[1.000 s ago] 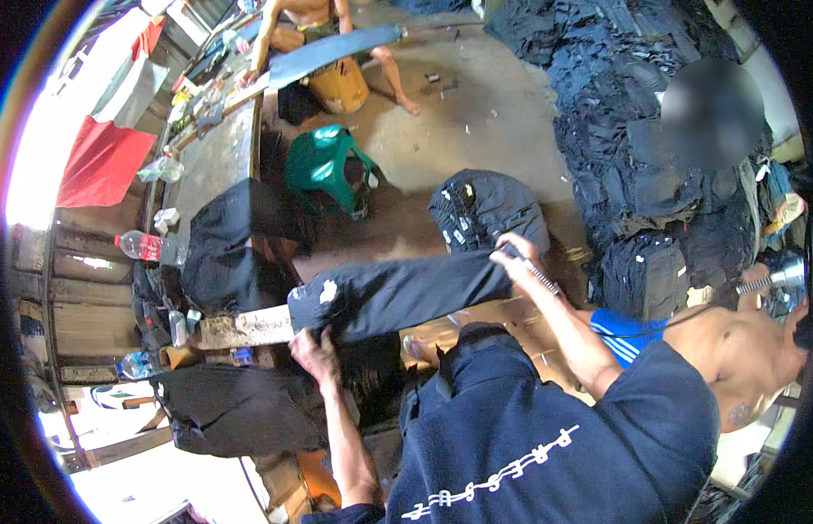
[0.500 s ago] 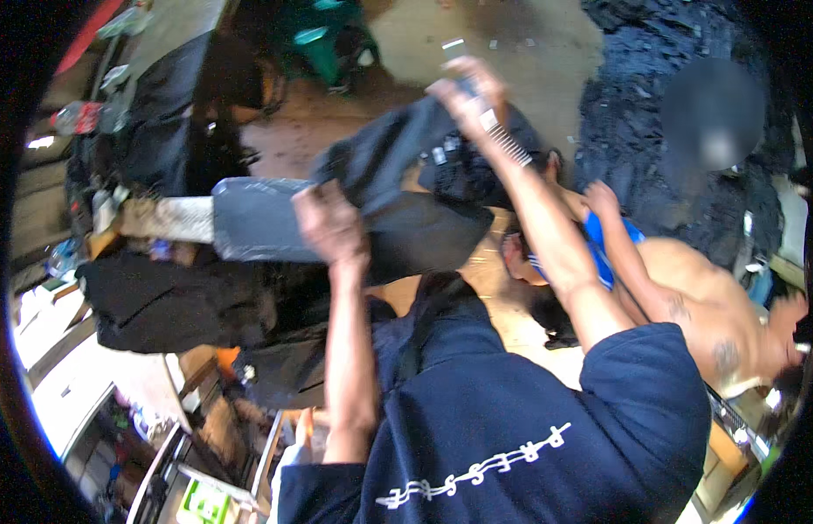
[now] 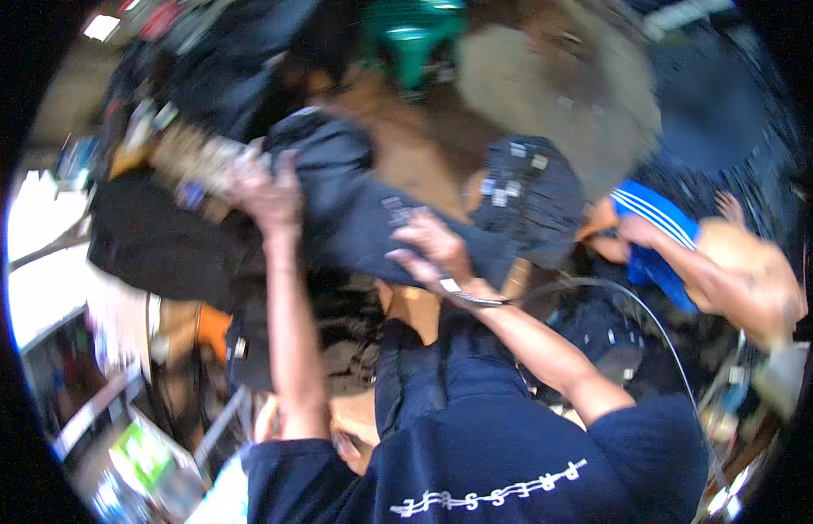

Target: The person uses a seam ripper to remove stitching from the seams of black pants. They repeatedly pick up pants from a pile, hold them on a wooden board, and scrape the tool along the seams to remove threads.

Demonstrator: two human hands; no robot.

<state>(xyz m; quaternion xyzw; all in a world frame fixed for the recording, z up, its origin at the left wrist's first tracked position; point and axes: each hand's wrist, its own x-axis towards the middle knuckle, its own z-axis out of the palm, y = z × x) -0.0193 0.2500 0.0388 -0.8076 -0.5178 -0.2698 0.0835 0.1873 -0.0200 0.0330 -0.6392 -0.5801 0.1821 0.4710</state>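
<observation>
A dark grey cloth garment [image 3: 358, 205] is spread along a narrow board, running from beside my left hand toward the right. My left hand [image 3: 268, 192] is at the garment's left end, over the pale worn end of the board [image 3: 188, 157]. Its thumb and fingers look apart, though motion blurs them. Toward the middle of the cloth, my right hand [image 3: 437, 249] is open, fingers stretched and separated, touching or just above it. A band circles my right wrist. The board's grey covering is hidden under the garment.
Black cloth [image 3: 162, 240] hangs below the board at left. A green plastic stool [image 3: 415, 39] stands at the far side. A shirtless co-worker in blue shorts [image 3: 660, 218] is at right. A thin pale cable [image 3: 655, 323] curves beside my right arm.
The lifted garment has come down over the board and covers its grey surface. My right hand has lowered toward me; my left has shifted left and away. The view has swung.
</observation>
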